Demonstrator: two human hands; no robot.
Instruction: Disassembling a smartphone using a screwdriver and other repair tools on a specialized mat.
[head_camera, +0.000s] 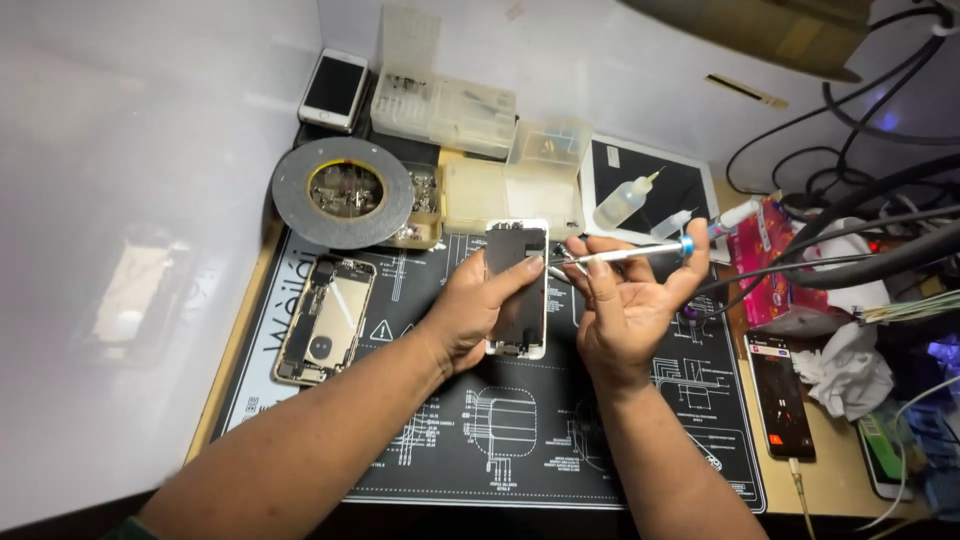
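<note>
Mid-worktop, the left hand (470, 310) grips a detached white-framed phone screen panel (518, 288); the right hand (625, 295) pinches a slim silver screwdriver (625, 253) — the gutted phone body (325, 320) still lies open.

— What are you working against there?
— You face a plain white wall (600, 70), brightly lit from above, with a second white panel (120, 200) closing off your left side.
— And underneath?
— You have a light wooden bench (835, 480), mostly covered by a black work mat (520, 420) printed with white diagrams. Black cables (860, 110) hang down at your right.
</note>
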